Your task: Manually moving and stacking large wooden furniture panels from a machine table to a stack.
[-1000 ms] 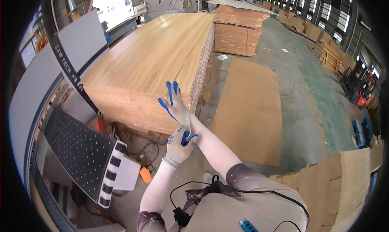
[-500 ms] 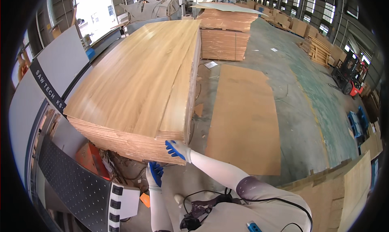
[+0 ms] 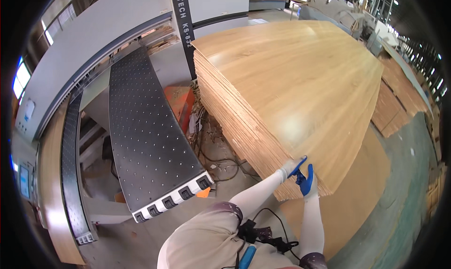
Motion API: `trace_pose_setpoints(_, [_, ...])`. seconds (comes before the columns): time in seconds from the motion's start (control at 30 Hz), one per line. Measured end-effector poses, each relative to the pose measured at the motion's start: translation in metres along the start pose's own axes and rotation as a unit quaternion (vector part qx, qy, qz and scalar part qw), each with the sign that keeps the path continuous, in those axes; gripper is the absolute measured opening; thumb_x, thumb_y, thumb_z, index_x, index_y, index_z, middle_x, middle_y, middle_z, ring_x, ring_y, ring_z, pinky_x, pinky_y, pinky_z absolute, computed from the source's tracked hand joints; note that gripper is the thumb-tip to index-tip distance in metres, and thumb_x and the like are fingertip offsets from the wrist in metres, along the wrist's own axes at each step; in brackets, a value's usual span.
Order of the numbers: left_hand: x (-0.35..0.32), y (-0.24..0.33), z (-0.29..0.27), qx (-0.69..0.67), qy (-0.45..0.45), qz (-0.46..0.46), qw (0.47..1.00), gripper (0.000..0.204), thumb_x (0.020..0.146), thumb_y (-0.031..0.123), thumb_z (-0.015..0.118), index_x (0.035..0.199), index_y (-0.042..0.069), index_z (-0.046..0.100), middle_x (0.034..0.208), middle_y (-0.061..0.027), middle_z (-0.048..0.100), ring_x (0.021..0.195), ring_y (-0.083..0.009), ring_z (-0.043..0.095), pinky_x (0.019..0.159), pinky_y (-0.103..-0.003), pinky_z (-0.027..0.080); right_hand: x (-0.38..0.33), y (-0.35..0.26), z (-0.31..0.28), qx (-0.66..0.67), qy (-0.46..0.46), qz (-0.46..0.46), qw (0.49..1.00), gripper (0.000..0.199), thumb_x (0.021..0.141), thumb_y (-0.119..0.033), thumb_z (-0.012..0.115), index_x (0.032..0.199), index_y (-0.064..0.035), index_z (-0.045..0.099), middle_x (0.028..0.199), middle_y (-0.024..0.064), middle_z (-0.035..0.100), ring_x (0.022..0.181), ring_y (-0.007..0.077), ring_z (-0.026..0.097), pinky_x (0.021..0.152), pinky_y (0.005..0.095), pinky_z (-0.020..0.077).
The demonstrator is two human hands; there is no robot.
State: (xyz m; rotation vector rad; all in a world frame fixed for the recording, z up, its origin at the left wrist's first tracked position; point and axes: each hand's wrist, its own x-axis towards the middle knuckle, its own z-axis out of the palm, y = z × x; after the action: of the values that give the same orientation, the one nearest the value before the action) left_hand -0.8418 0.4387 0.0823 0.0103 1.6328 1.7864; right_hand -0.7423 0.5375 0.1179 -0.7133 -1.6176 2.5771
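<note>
Both my hands, in white gloves with blue palms and fingers, are close together at the near edge of a tall stack of wood-grain boards (image 3: 286,90). My left hand (image 3: 292,167) reaches in from the left, its fingers stretched toward the top board's edge. Just right of it, my right hand (image 3: 307,183) has one digit pointing up and other fingers partly bent; its blue palm side shows. Nothing is visibly held in either hand. Whether the fingertips press on the board edge is hard to make out.
A large panel saw (image 3: 185,29) stands left, with a black studded support table (image 3: 145,128) jutting toward me. An orange-red box (image 3: 181,102), cables and scraps lie between table and stack. A brown sheet (image 3: 343,217) lies on the floor at right; another board stack (image 3: 399,97) stands beyond.
My view has turned left, bringing the saw and black table further in. My hands, apart before, are now close together at the stack's edge; the left has risen to it.
</note>
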Motion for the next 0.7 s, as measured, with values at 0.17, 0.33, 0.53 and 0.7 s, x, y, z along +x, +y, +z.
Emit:
trace_pose_setpoints(0.17, [-0.007,0.022,0.007,-0.003,-0.053,0.101,0.994,0.042,0.089,0.052,0.065,0.087,0.009,0.069,0.067,-0.0008,0.062,0.052,-0.0105,0.054,0.046,-0.025,0.042,-0.017,-0.024,0.022,0.082,0.015,-0.028,0.996,0.041,0.096,-0.051,0.053,0.100,-0.0116,0.064,0.071,0.0027,0.064,0.054,0.0099,0.049,0.049,0.0239,0.0371])
trace_pose_setpoints(0.33, [-0.056,0.090,0.017,-0.150,-0.101,0.129,0.975,0.038,0.091,0.043,0.064,0.073,0.010,0.059,0.057,-0.0067,0.057,0.043,-0.0165,0.053,0.041,-0.027,0.040,-0.071,-0.091,0.062,0.047,-0.034,-0.106,0.993,0.032,0.095,-0.044,0.057,0.089,-0.0133,0.064,0.065,0.0021,0.061,0.048,0.0098,0.047,0.045,0.0238,0.0355])
trace_pose_setpoints(0.53, [-0.173,-0.033,-0.012,-0.174,-0.133,0.097,0.971,0.037,0.097,0.036,0.058,0.119,0.006,0.061,0.085,-0.0037,0.060,0.071,-0.0112,0.055,0.059,-0.026,0.044,-0.164,0.032,0.034,-0.003,-0.051,-0.042,0.998,0.034,0.097,-0.047,0.054,0.095,-0.0133,0.062,0.065,-0.0002,0.056,0.052,0.0092,0.050,0.049,0.0233,0.0411])
trace_pose_setpoints(0.7, [-0.304,-0.144,-0.033,-0.284,-0.073,0.213,0.932,0.045,0.096,0.022,0.061,0.134,0.000,0.049,0.128,-0.0126,0.060,0.116,-0.0226,0.059,0.100,-0.037,0.048,-0.220,0.137,-0.028,0.099,-0.139,0.070,0.983,0.041,0.101,-0.037,0.048,0.128,-0.0073,0.054,0.121,0.0117,0.062,0.102,0.0228,0.062,0.086,0.0368,0.0510])
